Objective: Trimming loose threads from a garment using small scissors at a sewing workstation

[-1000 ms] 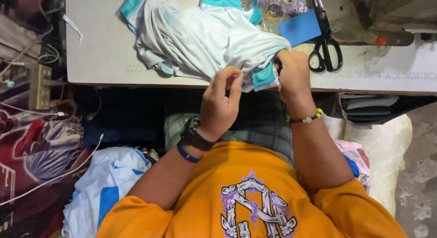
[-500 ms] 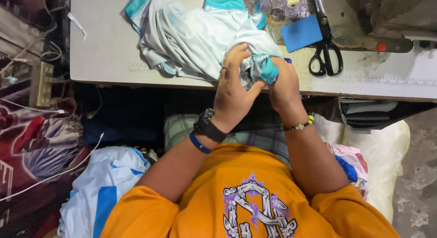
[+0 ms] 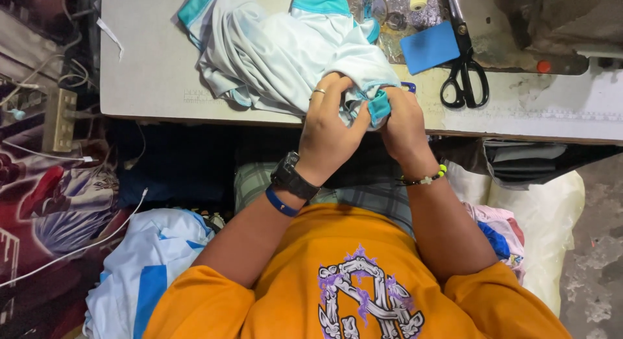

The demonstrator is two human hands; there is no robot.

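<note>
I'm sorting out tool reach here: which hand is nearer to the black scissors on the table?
Right. The right hand grips the teal cuff, just left of the black scissors; the left hand sits farther left on the pale garment.

black scissors (image 3: 463,79) | blue card (image 3: 429,47) beside them | power strip (image 3: 58,118) (left, perhaps floor-level)

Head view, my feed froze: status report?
Left hand, right hand both gripping pale blue fabric garment at teal cuff. Black scissors lie apart.

one pale garment (image 3: 279,53), one pair of scissors (image 3: 464,66), one blue card (image 3: 429,47), two hands (image 3: 328,128)
</note>
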